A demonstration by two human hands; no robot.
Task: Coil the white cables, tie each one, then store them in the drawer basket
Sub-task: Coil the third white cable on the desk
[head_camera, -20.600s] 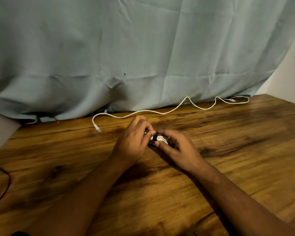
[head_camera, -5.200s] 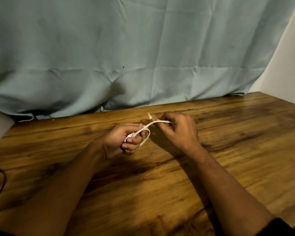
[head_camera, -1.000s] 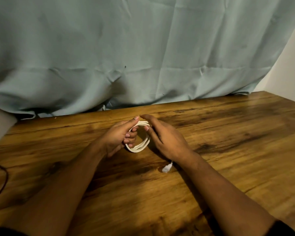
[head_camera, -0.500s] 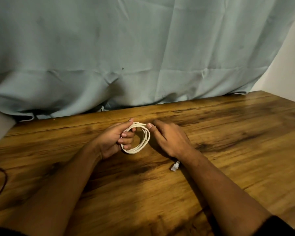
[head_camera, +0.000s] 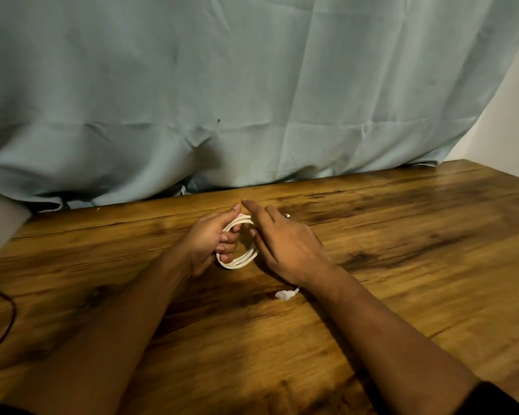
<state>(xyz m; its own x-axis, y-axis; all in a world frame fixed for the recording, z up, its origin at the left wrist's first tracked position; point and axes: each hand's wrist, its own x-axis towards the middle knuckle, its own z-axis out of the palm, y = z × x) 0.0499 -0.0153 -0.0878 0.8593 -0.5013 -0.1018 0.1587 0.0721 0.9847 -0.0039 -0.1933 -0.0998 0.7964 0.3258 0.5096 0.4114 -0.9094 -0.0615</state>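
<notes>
The coil (head_camera: 241, 262) sits near the middle of the table (head_camera: 402, 265), a little short of the curtain (head_camera: 252, 100). I cannot tell whether it rests on the wood or is held just above it. The left hand (head_camera: 208, 241) grips its left side, fingers curled through the loops and thumb over the top, probably to stop the turns springing apart. The right hand (head_camera: 285, 244) lies against the coil's right side with its fingers nearly straight, touching rather than gripping, and seems to steady the last turn. The loose end runs under that wrist, with its plug (head_camera: 285, 294) showing on the near side. Winding looks almost done, and the tie is not yet made. No basket is in view.
</notes>
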